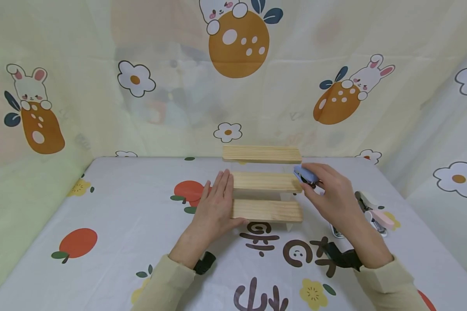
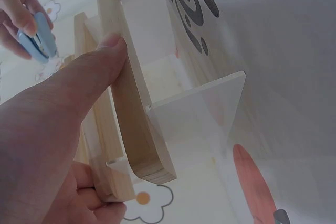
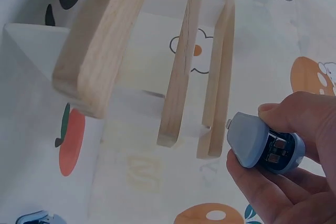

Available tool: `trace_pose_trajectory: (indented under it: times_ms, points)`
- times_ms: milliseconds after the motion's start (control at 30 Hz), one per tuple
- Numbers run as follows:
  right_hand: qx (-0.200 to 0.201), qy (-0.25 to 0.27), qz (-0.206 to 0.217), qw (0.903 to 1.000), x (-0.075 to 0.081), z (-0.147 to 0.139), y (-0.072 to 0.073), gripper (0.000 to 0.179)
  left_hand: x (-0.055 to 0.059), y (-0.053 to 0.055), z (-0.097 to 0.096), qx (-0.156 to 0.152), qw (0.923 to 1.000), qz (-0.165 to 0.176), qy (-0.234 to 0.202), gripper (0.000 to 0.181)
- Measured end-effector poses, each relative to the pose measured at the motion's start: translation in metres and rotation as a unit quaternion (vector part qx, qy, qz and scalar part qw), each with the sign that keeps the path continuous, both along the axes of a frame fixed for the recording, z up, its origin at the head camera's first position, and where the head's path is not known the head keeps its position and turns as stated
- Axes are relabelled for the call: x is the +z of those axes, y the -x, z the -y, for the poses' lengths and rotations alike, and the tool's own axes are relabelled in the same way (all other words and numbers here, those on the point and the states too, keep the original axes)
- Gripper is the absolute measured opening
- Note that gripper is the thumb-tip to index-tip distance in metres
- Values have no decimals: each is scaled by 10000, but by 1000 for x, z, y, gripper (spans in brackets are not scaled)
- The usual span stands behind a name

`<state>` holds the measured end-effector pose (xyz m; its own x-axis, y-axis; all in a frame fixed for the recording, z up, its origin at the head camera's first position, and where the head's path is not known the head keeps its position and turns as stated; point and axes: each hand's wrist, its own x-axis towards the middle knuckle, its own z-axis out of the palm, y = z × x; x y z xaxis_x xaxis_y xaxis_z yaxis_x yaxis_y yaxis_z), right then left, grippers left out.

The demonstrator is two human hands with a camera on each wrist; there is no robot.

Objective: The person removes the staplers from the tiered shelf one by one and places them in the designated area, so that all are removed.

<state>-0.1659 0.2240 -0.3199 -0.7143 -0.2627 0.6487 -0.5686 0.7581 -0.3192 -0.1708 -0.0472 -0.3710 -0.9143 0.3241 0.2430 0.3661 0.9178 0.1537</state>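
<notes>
A three-step wooden display rack [image 1: 267, 211] with whitish translucent side supports stands mid-table. My left hand [image 1: 215, 207] steadies its left end. In the left wrist view the thumb [image 2: 113, 51] presses on the lowest board's edge, and the other fingers are bent at the end of the board behind. My right hand [image 1: 332, 196] pinches a small light-blue stapler [image 1: 305, 174] between thumb and fingers, at the right end of the middle board. In the right wrist view the stapler [image 3: 249, 139] shows its dark inside and is apart from the boards.
Right of the rack, partly behind my right forearm, lie a pink stapler [image 1: 382, 219] and a pale green-and-black one [image 1: 365, 199]. Another item [image 1: 336, 232] shows beside the wrist. A patterned cloth [image 1: 113, 194] covers the table, and printed curtains [image 1: 171, 108] enclose it.
</notes>
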Motion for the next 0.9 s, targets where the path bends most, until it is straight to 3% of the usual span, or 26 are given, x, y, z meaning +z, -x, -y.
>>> trace_pose_trajectory:
  times_ms: [900]
  points:
    - [-554, -145, 29, 9984, -11, -32, -31, 50, -1, 0, 0, -53, 10000, 5, -46, 124]
